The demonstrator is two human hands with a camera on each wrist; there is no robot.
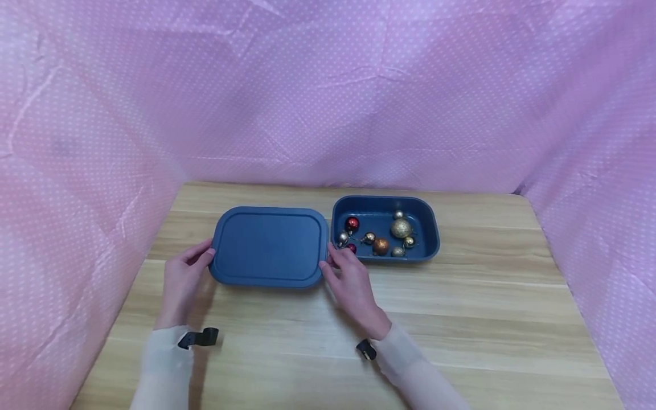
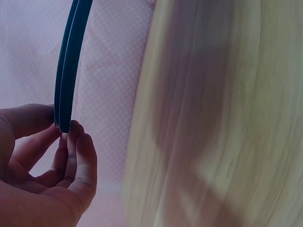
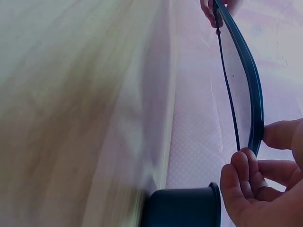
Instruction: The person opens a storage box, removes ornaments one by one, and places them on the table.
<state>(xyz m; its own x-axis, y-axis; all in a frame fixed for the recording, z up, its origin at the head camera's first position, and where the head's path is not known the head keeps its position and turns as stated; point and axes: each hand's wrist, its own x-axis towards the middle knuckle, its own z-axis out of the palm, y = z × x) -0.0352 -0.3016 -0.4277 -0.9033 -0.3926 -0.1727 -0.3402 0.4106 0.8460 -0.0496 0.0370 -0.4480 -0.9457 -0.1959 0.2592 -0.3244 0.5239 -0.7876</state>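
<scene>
A dark blue rectangular lid point(image 1: 269, 246) with rounded corners is held up between both hands, its flat top facing up in the head view. My left hand point(image 1: 185, 279) pinches its left edge, thumb above and fingers beneath, as the left wrist view shows with the lid's rim point(image 2: 68, 71) edge-on. At the opposite edge my right hand point(image 1: 353, 285) pinches it the same way. In the right wrist view the lid point(image 3: 254, 94) stands clear of the table. Just right of it sits an open blue box point(image 1: 431, 228) holding several small ornament balls, among them a red ball point(image 1: 352, 223) and a gold glitter ball point(image 1: 401, 228).
The wooden table point(image 1: 487, 319) spreads around the box, with a pink dotted cloth point(image 1: 359, 102) hanging behind it and along both sides. Each wrist wears a black strap point(image 1: 199, 338). The box wall point(image 3: 182, 208) rises close by my right hand.
</scene>
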